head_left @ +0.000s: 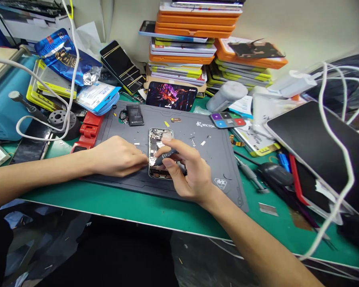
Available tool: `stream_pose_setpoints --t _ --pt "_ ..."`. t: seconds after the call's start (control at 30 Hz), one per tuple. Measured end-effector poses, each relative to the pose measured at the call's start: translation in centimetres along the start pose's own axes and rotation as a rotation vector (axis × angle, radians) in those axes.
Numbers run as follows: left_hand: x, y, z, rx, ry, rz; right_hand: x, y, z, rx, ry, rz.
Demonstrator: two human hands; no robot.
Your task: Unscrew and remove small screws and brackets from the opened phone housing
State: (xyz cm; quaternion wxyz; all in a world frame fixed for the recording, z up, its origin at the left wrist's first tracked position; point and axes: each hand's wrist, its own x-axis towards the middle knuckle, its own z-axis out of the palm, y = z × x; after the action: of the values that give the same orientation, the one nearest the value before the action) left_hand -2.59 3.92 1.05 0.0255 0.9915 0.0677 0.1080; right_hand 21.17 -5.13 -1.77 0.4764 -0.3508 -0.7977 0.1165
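Note:
An opened phone (152, 145), its inner boards and parts exposed, lies face up on the grey work mat (131, 181). My right hand (194, 171) is closed around a small dark grey screwdriver (166, 156), slanting down to the phone's lower left part; its tip is too small to make out. At the phone's left edge, my left hand (119, 156) is closed with its fingertips against the frame, and whatever they pinch is hidden. Small metal pieces (192, 141) lie on the mat to the right. A black battery-like block (135, 115) sits at the mat's upper left.
Behind the mat leans a lit phone (171, 96), below tall stacks of orange boxes (194, 30). A red clamp (88, 129) borders the mat's left side. To the right lie a grey pen-shaped tool (250, 174), a black panel (311, 139) and a looping white cable (344, 159).

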Motion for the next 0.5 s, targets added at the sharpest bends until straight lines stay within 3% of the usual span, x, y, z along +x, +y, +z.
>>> stream_pose_setpoints --t 0.23,0.5 --pt "-0.1 0.0 0.2 0.006 0.073 0.028 1.3 -0.1 -0.4 -0.186 -0.006 -0.166" --pt "-0.1 0.0 0.2 0.017 0.052 0.02 1.1 -0.2 -0.4 -0.012 -0.06 -0.164"
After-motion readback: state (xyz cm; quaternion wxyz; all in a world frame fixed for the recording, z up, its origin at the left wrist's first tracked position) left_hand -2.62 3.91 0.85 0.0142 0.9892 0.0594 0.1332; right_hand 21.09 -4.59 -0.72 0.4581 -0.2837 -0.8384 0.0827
